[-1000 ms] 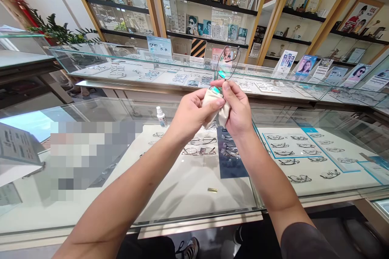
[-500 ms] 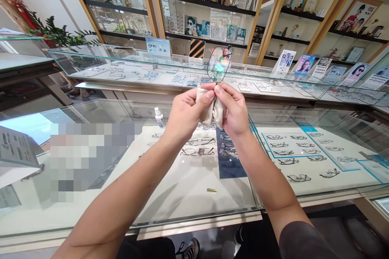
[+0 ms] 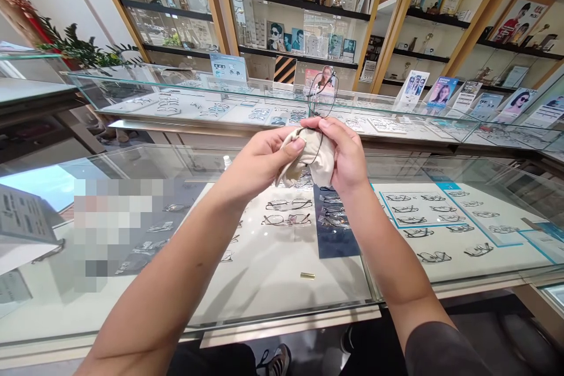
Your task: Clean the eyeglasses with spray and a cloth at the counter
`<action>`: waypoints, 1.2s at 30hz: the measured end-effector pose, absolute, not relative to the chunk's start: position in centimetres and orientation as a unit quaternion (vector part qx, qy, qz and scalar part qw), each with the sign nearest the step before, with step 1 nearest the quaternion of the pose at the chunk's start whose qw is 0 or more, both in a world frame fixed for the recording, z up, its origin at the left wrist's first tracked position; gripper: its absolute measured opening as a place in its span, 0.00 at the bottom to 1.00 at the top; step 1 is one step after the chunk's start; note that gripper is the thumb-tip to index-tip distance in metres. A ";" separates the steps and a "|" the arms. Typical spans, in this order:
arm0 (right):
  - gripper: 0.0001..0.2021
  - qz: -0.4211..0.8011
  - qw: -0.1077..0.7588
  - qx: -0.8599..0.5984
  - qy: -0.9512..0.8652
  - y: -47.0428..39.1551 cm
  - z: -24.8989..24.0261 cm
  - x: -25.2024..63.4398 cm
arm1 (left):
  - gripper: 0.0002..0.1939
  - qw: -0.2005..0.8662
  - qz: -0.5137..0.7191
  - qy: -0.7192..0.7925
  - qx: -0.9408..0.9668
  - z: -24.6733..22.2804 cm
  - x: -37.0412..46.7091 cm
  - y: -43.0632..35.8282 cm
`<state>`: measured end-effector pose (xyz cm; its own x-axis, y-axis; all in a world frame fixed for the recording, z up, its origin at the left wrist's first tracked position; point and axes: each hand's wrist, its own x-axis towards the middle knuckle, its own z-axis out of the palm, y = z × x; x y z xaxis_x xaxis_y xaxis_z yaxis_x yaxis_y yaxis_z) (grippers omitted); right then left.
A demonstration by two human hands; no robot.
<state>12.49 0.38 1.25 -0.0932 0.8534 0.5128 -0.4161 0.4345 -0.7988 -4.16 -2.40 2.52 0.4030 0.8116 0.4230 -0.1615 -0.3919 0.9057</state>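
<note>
A: Glasses [image 3: 321, 97]?
B: Above the glass counter [image 3: 282, 282], long axis near upright, upper lens rim pointing up.
A: Hands?
B: Left hand [image 3: 259, 161] pinches beige cloth [image 3: 308, 161] around lower lens; right hand [image 3: 348, 155] fingers closed on frame and cloth.

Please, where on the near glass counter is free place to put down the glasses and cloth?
The glass counter top is bare near its front edge, between the blurred patch and the small brass piece, and right of that piece too. The left end is crowded by a leaflet stand. Both hands hold the cloth and glasses.
</note>
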 end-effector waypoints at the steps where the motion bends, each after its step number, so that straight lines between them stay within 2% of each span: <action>1: 0.11 0.493 0.645 -0.197 -0.549 0.4 1.3 12.5 | 0.20 0.494 0.481 0.242 0.683 2.6 -4.3 -2.4; 6: 0.11 0.487 0.643 -0.201 -0.556 0.4 1.3 12.6 | 0.23 0.487 0.487 0.249 0.681 2.2 -4.2 -2.3; 11: 0.11 0.486 0.629 -0.205 -0.571 -0.2 1.3 12.2 | 0.24 0.448 0.575 0.254 0.635 1.3 -2.9 -1.9; 14: 0.10 0.487 0.627 -0.184 -0.579 -0.5 1.2 11.9 | 0.20 0.419 0.616 0.243 0.621 1.0 -2.2 -1.8; 17: 0.10 0.488 0.626 -0.166 -0.585 -0.4 1.1 11.8 | 0.22 0.403 0.631 0.231 0.621 0.8 -2.0 -1.6; 20: 0.09 0.485 0.637 -0.164 -0.577 0.0 1.0 11.9 | 0.25 0.424 0.607 0.217 0.635 0.7 -2.4 -1.4; 26: 0.10 0.482 0.660 -0.162 -0.553 0.5 0.8 12.2 | 0.21 0.485 0.517 0.210 0.673 1.3 -3.4 -1.6; 32: 0.09 0.485 0.660 -0.162 -0.550 0.3 1.0 12.4 | 0.20 0.486 0.512 0.218 0.674 1.6 -3.6 -1.8; 36: 0.08 0.485 0.659 -0.156 -0.554 0.3 0.8 12.0 | 0.24 0.480 0.521 0.230 0.667 1.2 -3.2 -1.8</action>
